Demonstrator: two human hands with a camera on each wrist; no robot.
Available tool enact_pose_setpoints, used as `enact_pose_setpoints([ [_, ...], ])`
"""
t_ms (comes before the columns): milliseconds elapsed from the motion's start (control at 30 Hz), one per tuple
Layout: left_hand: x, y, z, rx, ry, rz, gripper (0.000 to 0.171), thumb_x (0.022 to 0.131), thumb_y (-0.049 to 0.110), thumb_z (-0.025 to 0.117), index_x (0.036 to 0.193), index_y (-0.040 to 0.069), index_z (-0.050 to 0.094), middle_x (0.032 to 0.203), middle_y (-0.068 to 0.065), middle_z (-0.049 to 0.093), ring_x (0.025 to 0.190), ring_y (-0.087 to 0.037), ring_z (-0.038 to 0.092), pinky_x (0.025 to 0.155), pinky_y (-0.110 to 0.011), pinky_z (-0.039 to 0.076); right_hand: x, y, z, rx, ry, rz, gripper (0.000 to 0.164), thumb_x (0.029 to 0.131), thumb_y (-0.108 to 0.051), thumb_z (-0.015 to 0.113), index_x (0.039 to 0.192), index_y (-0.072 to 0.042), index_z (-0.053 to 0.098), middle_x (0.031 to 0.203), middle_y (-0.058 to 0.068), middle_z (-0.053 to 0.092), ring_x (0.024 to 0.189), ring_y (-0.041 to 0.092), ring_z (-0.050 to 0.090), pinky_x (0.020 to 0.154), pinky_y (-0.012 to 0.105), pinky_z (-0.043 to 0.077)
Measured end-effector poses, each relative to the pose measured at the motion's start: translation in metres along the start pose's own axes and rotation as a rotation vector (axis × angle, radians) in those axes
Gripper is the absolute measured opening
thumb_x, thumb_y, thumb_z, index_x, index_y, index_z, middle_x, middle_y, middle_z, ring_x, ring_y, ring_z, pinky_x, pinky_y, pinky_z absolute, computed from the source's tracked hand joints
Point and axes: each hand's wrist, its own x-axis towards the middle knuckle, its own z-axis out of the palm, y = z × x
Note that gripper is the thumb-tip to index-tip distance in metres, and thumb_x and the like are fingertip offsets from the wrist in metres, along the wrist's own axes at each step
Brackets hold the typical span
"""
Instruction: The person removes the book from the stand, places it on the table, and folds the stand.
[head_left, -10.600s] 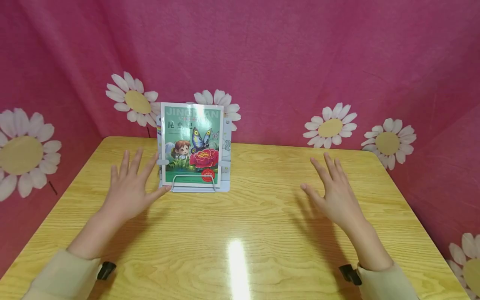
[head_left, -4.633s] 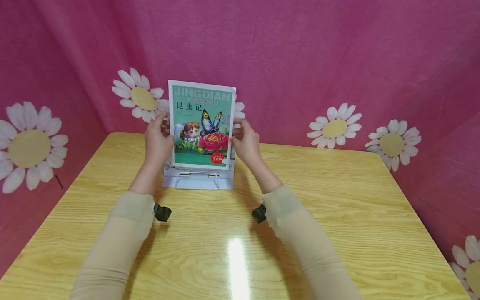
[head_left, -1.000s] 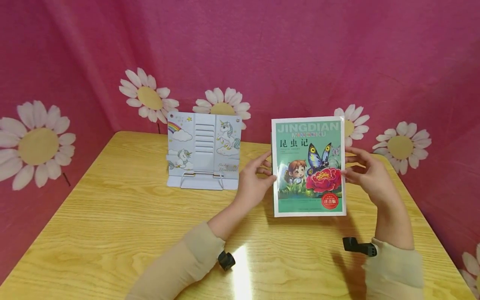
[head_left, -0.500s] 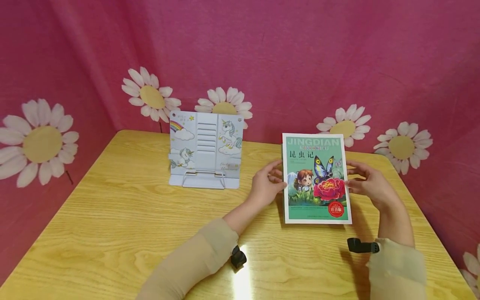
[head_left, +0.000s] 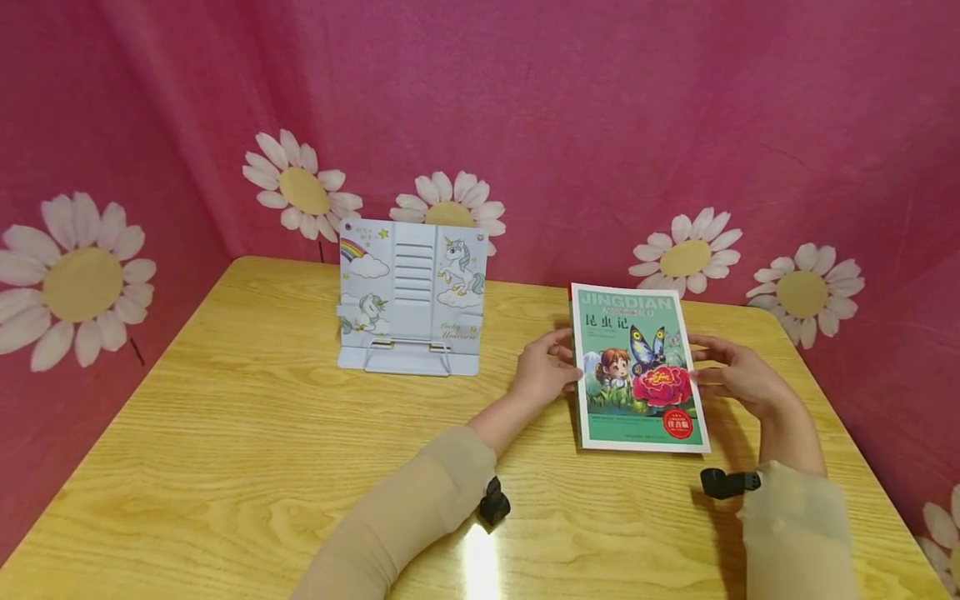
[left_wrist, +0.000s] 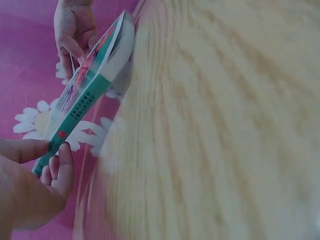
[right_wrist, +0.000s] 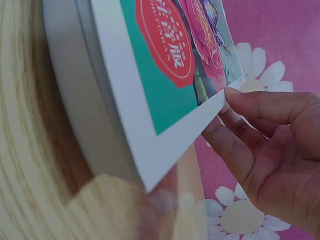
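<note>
Both hands hold a closed green book (head_left: 637, 375) with a butterfly, a red flower and a child on its cover, at the right of the table. My left hand (head_left: 546, 371) pinches its spine side, thumb on the cover edge and fingers behind, as the left wrist view also shows. On the opposite edge my right hand (head_left: 742, 379) grips with the thumb (right_wrist: 260, 105) at the cover and fingers underneath. The book tilts back, its lower edge close over the tabletop. A white unicorn-print book stand (head_left: 411, 300) stands upright to the left, with no book on it.
A wire holder (head_left: 407, 357) sticks out at the front of the stand's base. The wooden table (head_left: 285, 467) reaches back to a pink curtain (head_left: 540, 125) printed with large daisies. A bright light reflection lies near the front edge.
Earlier the book stood on the stand; both hands lifted it off and carried it right. Over the last second it has come lower and tilted further back.
</note>
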Motion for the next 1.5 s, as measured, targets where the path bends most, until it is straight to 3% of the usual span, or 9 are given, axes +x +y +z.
enact_pose_setpoints([
  [200,0.008,-0.003,0.004,0.007,0.003,-0.015,0.062,0.075,-0.014,0.069,0.131,0.008,0.055,0.094,-0.014,0.058,0.059,-0.012,0.051,0.054,-0.032,0.056,0.008,0.007,-0.004,-0.015,-0.025,0.047,0.071,0.090,-0.007,0.058,0.150,-0.005,0.020,0.141,0.027,0.031,0.100,0.023,0.057,0.085,0.034,0.054],
  [600,0.018,-0.004,0.012,0.148,0.000,0.000,0.057,0.077,-0.010,0.071,0.129,0.006,0.056,0.093,-0.015,0.060,0.052,-0.013,0.051,0.054,-0.031,0.056,0.019,0.017,-0.010,0.015,-0.067,0.082,0.069,0.092,-0.008,0.058,0.148,0.000,0.019,0.138,0.027,0.034,0.095,0.017,0.059,0.086,0.033,0.054],
  [900,0.022,-0.007,0.009,0.228,-0.034,-0.035,0.054,0.079,-0.003,0.072,0.130,0.006,0.056,0.093,-0.013,0.060,0.058,-0.013,0.054,0.053,-0.027,0.055,0.029,0.020,-0.010,-0.060,-0.106,0.071,0.067,0.092,-0.006,0.058,0.147,0.005,0.020,0.135,0.031,0.037,0.097,0.016,0.055,0.083,0.026,0.053],
  [1100,0.023,-0.008,0.007,0.272,-0.058,-0.019,0.056,0.079,-0.001,0.073,0.131,0.005,0.054,0.092,-0.012,0.059,0.062,-0.012,0.055,0.054,-0.024,0.055,0.033,0.017,-0.016,-0.163,-0.141,0.062,0.067,0.091,-0.011,0.059,0.146,0.004,0.022,0.134,0.031,0.036,0.107,0.028,0.049,0.085,0.027,0.051],
  [1300,0.024,-0.007,0.003,0.345,-0.120,-0.006,0.062,0.076,0.001,0.076,0.133,0.003,0.052,0.093,-0.010,0.059,0.069,-0.012,0.057,0.059,-0.023,0.055,0.034,0.013,-0.017,-0.221,-0.162,0.040,0.070,0.088,-0.014,0.064,0.144,0.003,0.026,0.134,0.030,0.035,0.114,0.037,0.041,0.095,0.041,0.046],
  [1500,0.026,-0.007,-0.002,0.467,-0.243,0.011,0.075,0.073,0.005,0.080,0.139,0.004,0.045,0.095,-0.004,0.056,0.078,-0.009,0.057,0.070,-0.018,0.049,0.034,0.017,-0.021,-0.262,-0.184,0.021,0.081,0.083,-0.014,0.070,0.147,0.000,0.024,0.134,0.030,0.035,0.114,0.040,0.038,0.097,0.048,0.041],
])
